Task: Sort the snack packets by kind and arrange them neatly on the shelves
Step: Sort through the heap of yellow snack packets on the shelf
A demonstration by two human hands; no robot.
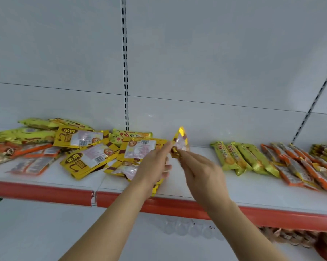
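A small yellow snack packet (181,141) stands upright in the air over the middle of the shelf (225,189). My right hand (202,176) pinches its lower end. My left hand (155,164) is right beside it, its fingertips touching the packet's left edge. A loose heap of yellow packets (87,157) with barcode labels lies to the left. Green-yellow packets (36,133) lie behind that heap, orange ones (34,159) at the far left. On the right, green-yellow packets (240,157) and orange packets (298,166) lie in neat rows.
The shelf has a red front lip (177,206) and a white back wall with slotted uprights (125,72). More yellow packets (324,151) sit at the far right. Further packets (291,236) show on the shelf below at lower right.
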